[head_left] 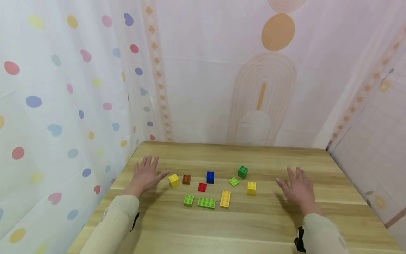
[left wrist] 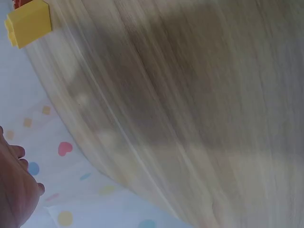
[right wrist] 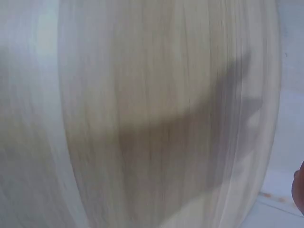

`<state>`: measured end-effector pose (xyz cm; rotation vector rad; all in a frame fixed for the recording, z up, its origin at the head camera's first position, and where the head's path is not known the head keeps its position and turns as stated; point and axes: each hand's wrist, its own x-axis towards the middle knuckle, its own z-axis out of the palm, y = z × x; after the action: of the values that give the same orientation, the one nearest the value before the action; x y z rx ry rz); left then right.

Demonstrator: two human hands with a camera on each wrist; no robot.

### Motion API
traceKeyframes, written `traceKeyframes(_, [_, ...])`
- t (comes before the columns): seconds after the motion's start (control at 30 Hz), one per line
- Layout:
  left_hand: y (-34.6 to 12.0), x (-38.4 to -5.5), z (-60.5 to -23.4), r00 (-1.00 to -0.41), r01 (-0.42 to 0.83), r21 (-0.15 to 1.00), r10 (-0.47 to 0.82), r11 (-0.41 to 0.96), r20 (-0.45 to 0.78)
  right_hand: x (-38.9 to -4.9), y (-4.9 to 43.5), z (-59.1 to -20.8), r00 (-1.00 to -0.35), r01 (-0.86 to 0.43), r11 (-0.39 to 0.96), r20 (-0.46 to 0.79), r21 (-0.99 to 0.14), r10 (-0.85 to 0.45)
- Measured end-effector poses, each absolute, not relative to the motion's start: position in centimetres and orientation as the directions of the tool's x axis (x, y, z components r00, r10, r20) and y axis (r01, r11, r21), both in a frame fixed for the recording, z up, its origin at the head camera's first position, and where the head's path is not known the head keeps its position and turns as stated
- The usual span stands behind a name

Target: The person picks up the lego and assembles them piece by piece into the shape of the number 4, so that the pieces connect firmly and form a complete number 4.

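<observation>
My left hand point(head_left: 145, 180) is over the left of the table, fingers spread and straight, holding nothing. Its thumb points at a yellow block point(head_left: 173, 180), the nearest toy brick, with a brown brick point(head_left: 186, 179) just beyond. In the left wrist view that yellow block point(left wrist: 29, 23) shows at the top corner. Over on the right, my right hand point(head_left: 299, 190) has its fingers extended and apart, with nothing in it. Nearest to it is another yellow block point(head_left: 251, 188). Only a bit of the right hand point(right wrist: 298, 187) appears in the right wrist view, above its shadow.
Mid-table lie a blue block point(head_left: 210, 177), a red brick point(head_left: 202, 187), a small lime brick point(head_left: 233, 181) and a dark green block point(head_left: 243, 171). Closer in are a square lime brick point(head_left: 189, 200), a long lime brick point(head_left: 206, 203) and an orange-yellow brick point(head_left: 225, 199). Patterned curtains point(head_left: 196, 88) surround the wooden table point(head_left: 196, 233).
</observation>
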<state>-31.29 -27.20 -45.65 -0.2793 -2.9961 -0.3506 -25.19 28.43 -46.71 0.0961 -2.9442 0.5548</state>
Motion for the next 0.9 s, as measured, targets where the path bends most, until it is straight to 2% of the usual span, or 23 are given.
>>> traceKeyframes(0.53, [-26.9, -30.7, -46.0, -0.985, 0.145, 0.397, 0.095, 0.906, 0.143, -24.4, 24.7, -47.1, -0.995, -0.095, 0.810, 0.090, -0.578, -0.053])
traceKeyframes(0.9, [-25.4, -30.2, -46.2, -0.992, 0.107, 0.585, 0.045, 0.804, 0.120, -24.7, 22.5, -47.0, -1.000, 0.005, 0.698, -0.008, -0.716, -0.001])
